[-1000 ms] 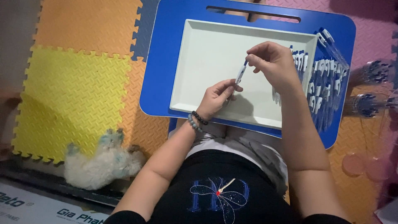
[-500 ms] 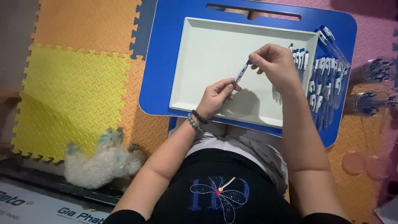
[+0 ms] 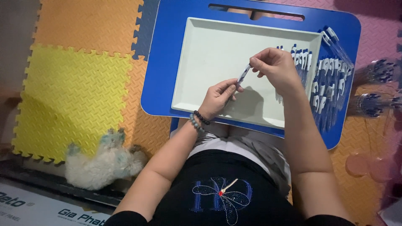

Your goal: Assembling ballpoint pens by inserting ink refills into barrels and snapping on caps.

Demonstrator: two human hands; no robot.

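A slim blue-and-white pen [image 3: 242, 78] is held over the white tray [image 3: 217, 58], pinched at its ends by the left hand [image 3: 217, 97] and right hand [image 3: 276, 67]. Light, stiff, probably slick plastic; the barrel is best taken.

The pen's [image 3: 243, 77] ends are hidden inside the left hand [image 3: 218, 97] and right hand [image 3: 276, 67]. The right forearm covers part of the pen rows [image 3: 331, 79]. The bundles [image 3: 379, 88] at the right edge are blurred.
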